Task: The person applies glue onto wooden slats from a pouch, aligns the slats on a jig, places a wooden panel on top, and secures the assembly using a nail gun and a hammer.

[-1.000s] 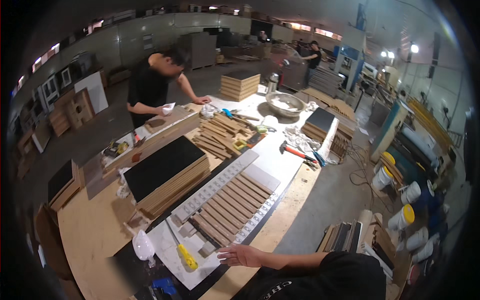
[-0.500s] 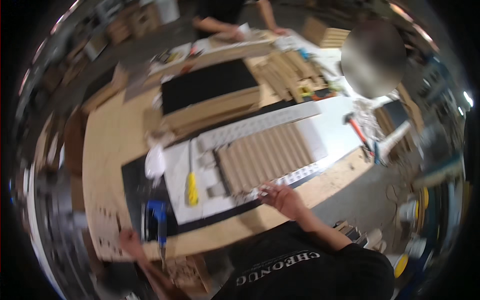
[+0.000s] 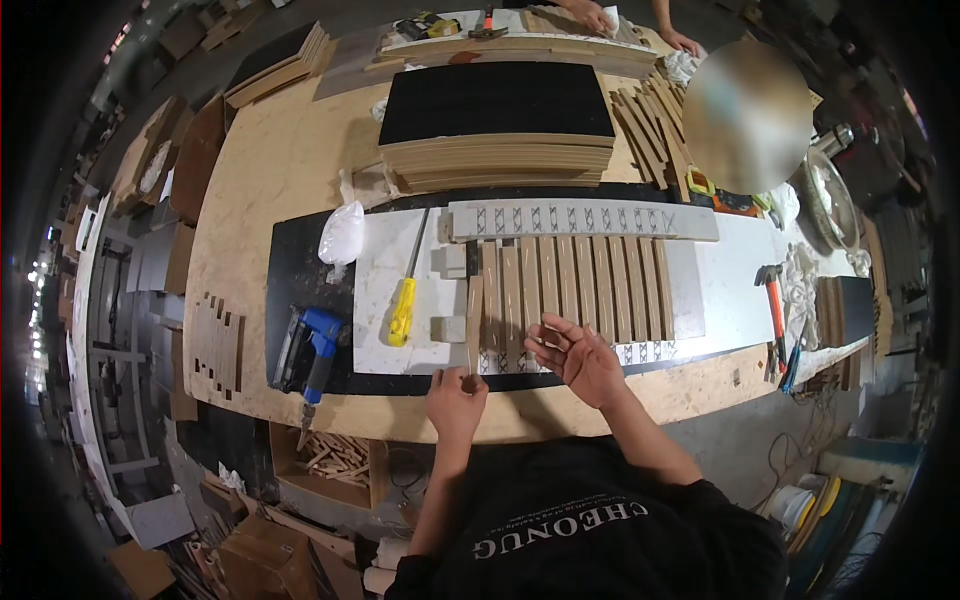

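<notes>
Left hand (image 3: 455, 397) now on slat (image 3: 474, 325)

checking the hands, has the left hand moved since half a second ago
Yes. The left hand was out by the blue nail gun at the bench's left end; now it holds a wooden slat beside the row of slats, well right of the gun.

A yellow-handled screwdriver (image 3: 405, 300) lies on the white sheet (image 3: 385, 300), up and to the left of the fingers. Farther left of them a blue nail gun (image 3: 308, 352) rests on the black mat (image 3: 285, 270), with a clear plastic bag (image 3: 342, 233) above it. Well beyond the fingers sits a stack of wood panels (image 3: 497, 160) topped by a black board (image 3: 495, 102). Far right of them, a hammer (image 3: 772, 295) lies near the counter (image 3: 270, 160) edge.
</notes>
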{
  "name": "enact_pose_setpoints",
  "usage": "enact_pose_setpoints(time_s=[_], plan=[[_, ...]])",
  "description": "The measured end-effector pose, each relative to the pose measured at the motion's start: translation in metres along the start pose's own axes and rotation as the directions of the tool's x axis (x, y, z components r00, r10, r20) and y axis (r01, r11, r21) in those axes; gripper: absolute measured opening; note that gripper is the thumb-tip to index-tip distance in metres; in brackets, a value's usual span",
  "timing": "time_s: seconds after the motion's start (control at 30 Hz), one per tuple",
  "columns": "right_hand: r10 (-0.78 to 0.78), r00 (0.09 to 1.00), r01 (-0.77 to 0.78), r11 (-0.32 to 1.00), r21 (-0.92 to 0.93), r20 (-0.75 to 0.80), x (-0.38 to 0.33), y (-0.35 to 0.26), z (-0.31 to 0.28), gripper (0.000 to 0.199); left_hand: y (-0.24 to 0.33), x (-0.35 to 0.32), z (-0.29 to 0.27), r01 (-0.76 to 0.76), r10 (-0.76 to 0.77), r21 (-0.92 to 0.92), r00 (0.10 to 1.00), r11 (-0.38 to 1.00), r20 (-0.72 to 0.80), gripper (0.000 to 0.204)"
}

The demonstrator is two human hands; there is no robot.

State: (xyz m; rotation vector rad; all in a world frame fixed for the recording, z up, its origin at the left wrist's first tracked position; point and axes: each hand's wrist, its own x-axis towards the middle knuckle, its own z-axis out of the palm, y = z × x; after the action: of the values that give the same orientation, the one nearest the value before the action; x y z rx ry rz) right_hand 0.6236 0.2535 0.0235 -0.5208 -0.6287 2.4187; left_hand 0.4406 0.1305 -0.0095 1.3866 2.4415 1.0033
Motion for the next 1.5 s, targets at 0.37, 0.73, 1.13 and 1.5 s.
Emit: enact_pose_setpoints(time_s=[0.37,0.73,1.13,1.5], plan=[[-0.034,0.997,0.037,0.999,0.027,-0.073,-0.002,-0.02,-0.017,0.047,0.013,0.019,0.002,-0.038,0.04,-0.075,0.999,0.996,0.029,0.045],[-0.151,0.984,0.146,0.987,-0.061,-0.097,0.007,-0.046,-0.032,0.056,-0.013,0.029,0.023,0.255,-0.237,-0.343,0.967,0.904,0.095,0.022],[-0.16,0.976,0.157,0.987,-0.036,-0.147,-0.002,-0.046,-0.039,0.053,-0.01,0.023,0.028,0.205,-0.204,-0.24,0.978,0.949,0.031,0.045],[-0.163,0.976,0.164,0.986,-0.006,-0.147,-0.004,-0.045,-0.039,0.052,0.015,0.008,0.035,0.171,-0.171,-0.17,0.985,0.971,0.015,0.056]])
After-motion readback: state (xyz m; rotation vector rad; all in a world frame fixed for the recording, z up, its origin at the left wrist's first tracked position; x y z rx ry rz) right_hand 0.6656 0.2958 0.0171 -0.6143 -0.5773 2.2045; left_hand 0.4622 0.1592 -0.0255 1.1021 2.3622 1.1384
